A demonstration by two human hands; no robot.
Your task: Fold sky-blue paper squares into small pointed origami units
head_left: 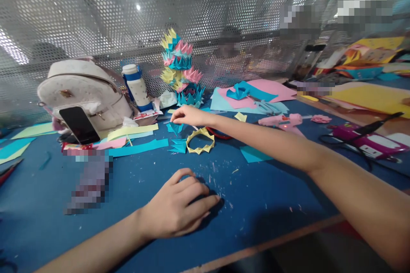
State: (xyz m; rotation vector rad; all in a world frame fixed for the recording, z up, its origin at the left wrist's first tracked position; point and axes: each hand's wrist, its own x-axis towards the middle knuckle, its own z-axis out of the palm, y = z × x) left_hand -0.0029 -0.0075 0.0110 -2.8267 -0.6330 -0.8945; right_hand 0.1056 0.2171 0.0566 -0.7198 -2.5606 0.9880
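My right hand (pixel 186 116) reaches forward over the blue table, its fingertips pinched on a small blue folded paper piece (pixel 174 128). Just nearer to me lie another spiky blue folded piece (pixel 178 146) and a yellow paper ring (pixel 188 146) with a zigzag edge. My left hand (pixel 179 204) rests palm down on the tabletop, fingers loosely bent and slightly apart, holding nothing. Behind the right hand stands a tall stack of pink, yellow and blue folded-paper rings (pixel 181 62).
At left a white backpack (pixel 86 89) has a phone (pixel 79 125) leaning on it, beside a bottle (pixel 137 87). Paper strips (pixel 137 148) lie in front. To the right are a pink glue gun (pixel 282 119), scissors (pixel 267 107), coloured sheets (pixel 282 89) and a purple power strip (pixel 365 140) with cables.
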